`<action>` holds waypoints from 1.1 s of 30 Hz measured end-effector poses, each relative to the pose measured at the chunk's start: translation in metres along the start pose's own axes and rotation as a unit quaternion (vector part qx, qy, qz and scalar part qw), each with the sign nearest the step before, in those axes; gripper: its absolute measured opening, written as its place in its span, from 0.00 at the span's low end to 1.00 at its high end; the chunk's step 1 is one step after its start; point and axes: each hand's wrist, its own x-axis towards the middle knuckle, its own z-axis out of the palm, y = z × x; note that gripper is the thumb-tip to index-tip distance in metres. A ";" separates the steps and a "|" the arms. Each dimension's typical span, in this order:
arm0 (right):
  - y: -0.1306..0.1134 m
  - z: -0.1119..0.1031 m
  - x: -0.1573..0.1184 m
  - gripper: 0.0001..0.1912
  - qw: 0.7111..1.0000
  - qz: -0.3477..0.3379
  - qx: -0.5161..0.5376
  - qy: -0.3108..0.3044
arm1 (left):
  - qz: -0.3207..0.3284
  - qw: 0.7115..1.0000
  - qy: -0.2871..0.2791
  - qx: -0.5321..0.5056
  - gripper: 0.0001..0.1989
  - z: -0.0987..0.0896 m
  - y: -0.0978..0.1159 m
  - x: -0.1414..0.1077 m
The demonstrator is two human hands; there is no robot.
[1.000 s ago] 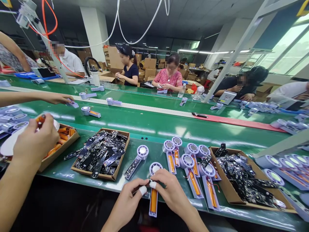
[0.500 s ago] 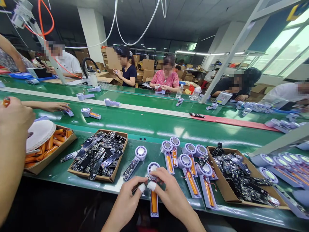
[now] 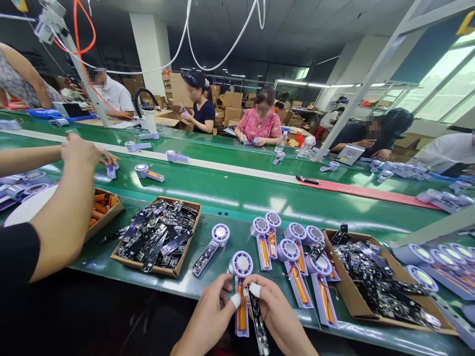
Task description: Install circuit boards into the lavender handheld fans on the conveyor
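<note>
In front of me lies a lilac handheld fan (image 3: 241, 265), its round vented head away from me and its open handle showing an orange battery (image 3: 242, 316). My left hand (image 3: 210, 314) is at the handle's left side, fingers curled and the white-covered thumb pressed against it. A long black circuit board (image 3: 257, 316) is pinched in my right hand (image 3: 280, 311), just right of the handle and pointing down towards me. White covering also wraps a digit of the right hand. Any wires between board and fan are hidden by the fingers.
Boxes of circuit boards stand left (image 3: 178, 264) and right (image 3: 349, 301). Several battery-fitted fans (image 3: 297, 282) lie right; one fan with a board (image 3: 220, 235) lies left. A co-worker's arm (image 3: 67, 217) reaches over a battery box (image 3: 106, 217). Beyond runs a green conveyor (image 3: 208, 188).
The circuit board now shows in my right hand, beside the handle. My hands have parted slightly, uncovering the fan's head. The co-worker's arm at left has swung forward over the battery box.
</note>
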 end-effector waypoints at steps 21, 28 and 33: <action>-0.009 -0.006 -0.007 0.17 0.977 -0.088 -0.194 0.007 | -0.082 0.990 0.008 -0.118 0.25 0.013 0.015 -0.008; -0.004 0.001 -0.005 0.16 0.983 -0.109 -0.137 0.057 | -0.023 0.981 -0.072 -0.177 0.23 0.006 0.027 -0.009; -0.001 0.000 -0.005 0.21 0.993 -0.089 -0.073 0.029 | 0.008 0.995 -0.023 -0.098 0.22 0.007 0.024 -0.007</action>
